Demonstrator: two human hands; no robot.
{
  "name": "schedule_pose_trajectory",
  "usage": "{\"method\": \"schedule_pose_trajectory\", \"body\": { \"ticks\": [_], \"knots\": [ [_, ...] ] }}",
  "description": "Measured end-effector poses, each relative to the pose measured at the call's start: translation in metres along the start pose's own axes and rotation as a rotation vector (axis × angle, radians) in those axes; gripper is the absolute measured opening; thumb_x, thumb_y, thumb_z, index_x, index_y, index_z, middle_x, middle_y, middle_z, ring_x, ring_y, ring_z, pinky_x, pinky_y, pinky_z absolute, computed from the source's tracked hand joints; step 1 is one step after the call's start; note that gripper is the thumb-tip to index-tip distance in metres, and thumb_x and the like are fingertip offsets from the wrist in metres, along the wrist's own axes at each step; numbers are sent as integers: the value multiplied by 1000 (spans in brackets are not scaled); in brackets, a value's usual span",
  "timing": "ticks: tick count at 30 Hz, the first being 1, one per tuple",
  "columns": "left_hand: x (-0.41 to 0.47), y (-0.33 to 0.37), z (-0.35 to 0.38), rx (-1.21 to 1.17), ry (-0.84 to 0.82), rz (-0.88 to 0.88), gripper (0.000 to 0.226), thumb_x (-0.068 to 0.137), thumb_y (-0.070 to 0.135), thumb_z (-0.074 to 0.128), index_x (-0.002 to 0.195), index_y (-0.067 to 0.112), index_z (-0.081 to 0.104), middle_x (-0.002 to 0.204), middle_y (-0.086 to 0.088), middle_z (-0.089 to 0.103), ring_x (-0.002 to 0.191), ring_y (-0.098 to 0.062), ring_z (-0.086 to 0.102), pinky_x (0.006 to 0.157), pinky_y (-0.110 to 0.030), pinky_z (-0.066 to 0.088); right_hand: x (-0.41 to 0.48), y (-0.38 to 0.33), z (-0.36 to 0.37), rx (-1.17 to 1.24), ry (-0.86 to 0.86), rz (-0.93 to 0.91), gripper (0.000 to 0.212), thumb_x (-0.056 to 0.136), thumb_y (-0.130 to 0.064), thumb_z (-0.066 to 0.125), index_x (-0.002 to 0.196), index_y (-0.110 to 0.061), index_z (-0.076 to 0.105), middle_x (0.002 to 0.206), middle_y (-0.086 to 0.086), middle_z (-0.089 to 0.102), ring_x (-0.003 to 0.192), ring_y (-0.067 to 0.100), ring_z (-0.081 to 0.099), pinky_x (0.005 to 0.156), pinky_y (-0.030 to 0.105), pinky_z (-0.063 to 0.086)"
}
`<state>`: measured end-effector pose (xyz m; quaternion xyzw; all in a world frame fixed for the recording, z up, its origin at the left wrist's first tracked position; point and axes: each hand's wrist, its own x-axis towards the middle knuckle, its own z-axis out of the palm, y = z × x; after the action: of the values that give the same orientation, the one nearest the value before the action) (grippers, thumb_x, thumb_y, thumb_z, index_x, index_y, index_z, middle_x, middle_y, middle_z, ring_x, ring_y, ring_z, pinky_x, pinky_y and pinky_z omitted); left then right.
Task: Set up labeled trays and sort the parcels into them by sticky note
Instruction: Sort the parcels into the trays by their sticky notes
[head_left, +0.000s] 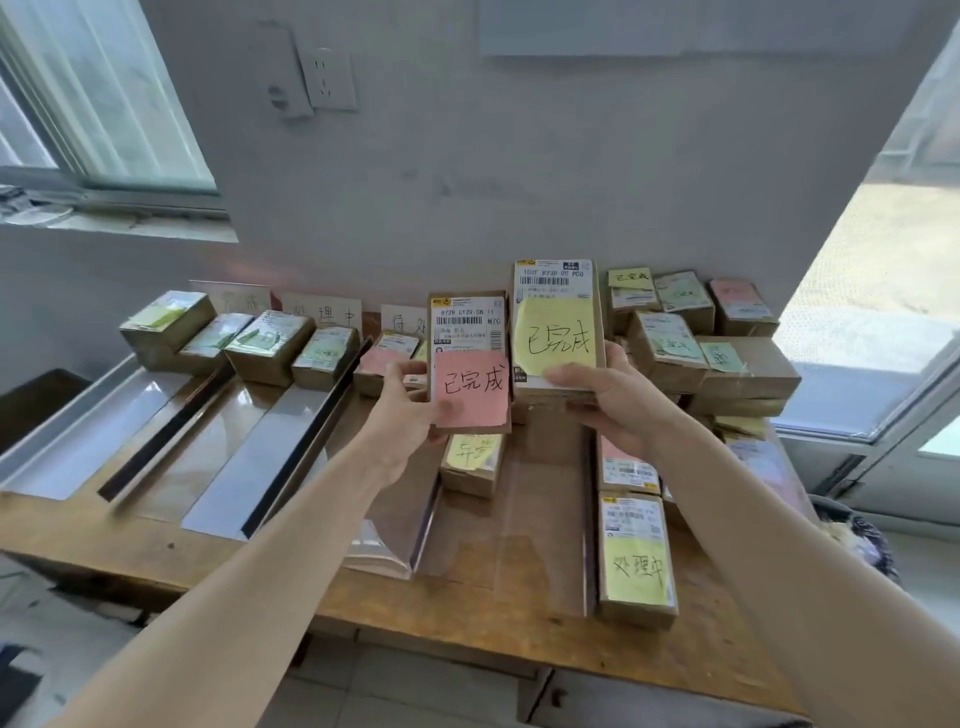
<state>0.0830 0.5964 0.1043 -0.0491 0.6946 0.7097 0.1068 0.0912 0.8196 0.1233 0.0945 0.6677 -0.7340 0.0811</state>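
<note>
the left hand (402, 397) grips a pink-noted parcel (468, 361) and the right hand (605, 395) a yellow-noted parcel (558, 325), both raised above the table (467, 587); they look light, stiff cardboard, best pinched by the lower edges.

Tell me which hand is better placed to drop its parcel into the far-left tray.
Probably the left hand. It holds the pink-note parcel nearer the far-left tray; the right hand with the yellow-note parcel would have to cross over it.
</note>
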Motion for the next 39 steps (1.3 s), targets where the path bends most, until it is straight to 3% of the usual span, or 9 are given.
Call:
{"method": "schedule_pose_trajectory", "body": {
  "ticks": [3, 6, 12, 17, 22, 27, 33, 36, 39],
  "knots": [
    [13, 0, -19, -4, 10, -16, 51, 84, 0, 65, 120, 22, 36, 107, -6, 65, 101, -24, 63, 87, -44, 51, 12, 2, 18, 21, -2, 13, 76, 76, -10, 75, 137, -21, 31, 111, -4, 66, 102, 15, 63, 102, 39, 44],
    [22, 0, -30, -10, 25, -15, 49, 84, 0, 65, 117, 22, 36, 107, -7, 64, 96, -21, 62, 74, -36, 52, 27, 2, 29, 42, -21, 14, 78, 75, -7, 74, 138, -19, 29, 112, 0, 65, 100, 17, 65, 93, 34, 49],
    [38, 8, -56, 15, 120, -30, 50, 85, 1, 64, 118, 25, 35, 112, -9, 63, 101, -22, 62, 86, -44, 54, 61, -9, 55, 41, -126, 18, 81, 71, -7, 76, 138, -18, 30, 114, 4, 65, 96, 19, 67, 72, 28, 53],
    [46, 21, -87, 5, 191, -13, 49, 86, 1, 63, 118, 24, 36, 107, -5, 65, 97, -19, 63, 90, -48, 52, 88, -14, 88, 24, -218, -1, 81, 68, -8, 77, 135, -17, 32, 113, 3, 65, 96, 17, 66, 81, 29, 52],
    [52, 23, -130, -14, 228, -12, 51, 86, -1, 62, 121, 23, 34, 112, -9, 64, 100, -21, 64, 86, -43, 55, 115, -19, 127, -26, -288, 10, 89, 68, -12, 80, 139, -18, 29, 118, 1, 64, 105, 19, 63, 104, 42, 42],
    [64, 26, -185, -37, 252, 3, 50, 85, -3, 63, 118, 22, 35, 111, -10, 64, 99, -23, 63, 80, -41, 57, 130, -21, 182, -55, -298, -13, 77, 75, -7, 75, 137, -17, 31, 114, -1, 65, 101, 16, 64, 91, 32, 48],
    [79, 28, -275, -45, 204, 27, 46, 83, -9, 62, 110, 19, 37, 102, -9, 62, 93, -22, 64, 84, -49, 54, 149, -8, 268, -56, -279, 1, 87, 62, -15, 81, 136, -16, 37, 114, 0, 67, 99, 15, 65, 88, 33, 48],
    [86, 30, -334, -20, 180, 10, 47, 83, -10, 62, 113, 16, 37, 103, -8, 61, 95, -21, 63, 75, -40, 57, 159, 3, 323, -34, -235, 7, 76, 71, -14, 78, 134, -17, 36, 116, 0, 64, 103, 19, 62, 96, 40, 45],
    [92, 30, -386, 35, 163, -33, 51, 82, -8, 63, 119, 14, 36, 110, -13, 61, 102, -26, 63, 79, -42, 57, 164, 14, 372, -6, -217, 44, 74, 73, -15, 78, 134, -17, 35, 117, 2, 64, 98, 18, 64, 80, 34, 51]
  ]
}}
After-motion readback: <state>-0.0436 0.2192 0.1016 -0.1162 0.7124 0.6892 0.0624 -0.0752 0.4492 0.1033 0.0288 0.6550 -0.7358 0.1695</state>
